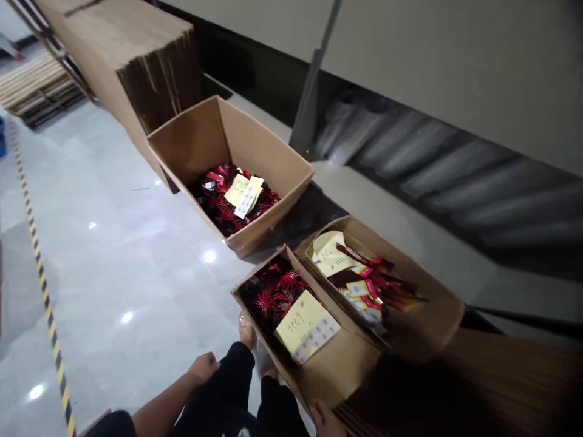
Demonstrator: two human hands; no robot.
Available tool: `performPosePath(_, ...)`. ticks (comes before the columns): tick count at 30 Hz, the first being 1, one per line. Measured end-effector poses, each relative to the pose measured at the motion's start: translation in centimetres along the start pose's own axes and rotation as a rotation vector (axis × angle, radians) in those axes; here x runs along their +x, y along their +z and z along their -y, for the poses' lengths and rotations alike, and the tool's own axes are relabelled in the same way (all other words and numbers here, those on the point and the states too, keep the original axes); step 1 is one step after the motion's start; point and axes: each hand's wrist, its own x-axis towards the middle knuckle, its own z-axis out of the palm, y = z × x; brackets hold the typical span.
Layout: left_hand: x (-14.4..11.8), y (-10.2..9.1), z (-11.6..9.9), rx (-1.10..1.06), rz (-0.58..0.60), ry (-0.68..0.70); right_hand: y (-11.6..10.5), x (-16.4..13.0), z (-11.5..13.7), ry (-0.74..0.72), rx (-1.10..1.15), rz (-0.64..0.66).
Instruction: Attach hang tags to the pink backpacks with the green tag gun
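My left hand (204, 369) hangs above my dark trousers with its fingers curled in, and nothing shows in it. At the bottom edge, my right hand (325, 419) has its fingers bent at the near corner of an open cardboard box (348, 370); the frame cuts off part of this hand. Inside that box lie shiny red-and-black foil packets (277, 288), under a yellow handwritten note (300, 325) and a white sheet of small printed labels (317, 337). Alongside on the right, a second cardboard box (437, 303) holds red and yellow packets (364, 288) and another note (332, 254).
A third open box (268, 136), farther off, contains red foil packets and labels. Behind it stands a tall stack of flattened cardboard (155, 79). Clear wrapped rolls (410, 152) lie under a table (455, 73). Yellow-black tape (43, 273) marks the glossy floor.
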Motion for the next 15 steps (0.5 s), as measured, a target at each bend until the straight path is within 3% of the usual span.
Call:
performPosePath(4,-0.7,1.1,1.1,-0.082,-0.005,-0.011,-0.7,2.3,-0.1,-0.025,0.008,0.067)
performPosePath(8,-2.1,2.7,2.9,-0.163,-0.055,-0.026,-2.2,3.7,0.2,-0.057,-0.012,0.054)
performPosePath(15,-4.0,6.0,5.0,-0.221,-0.110,0.027,-0.9,0.5,-1.7,-0.097,-0.116,0.072)
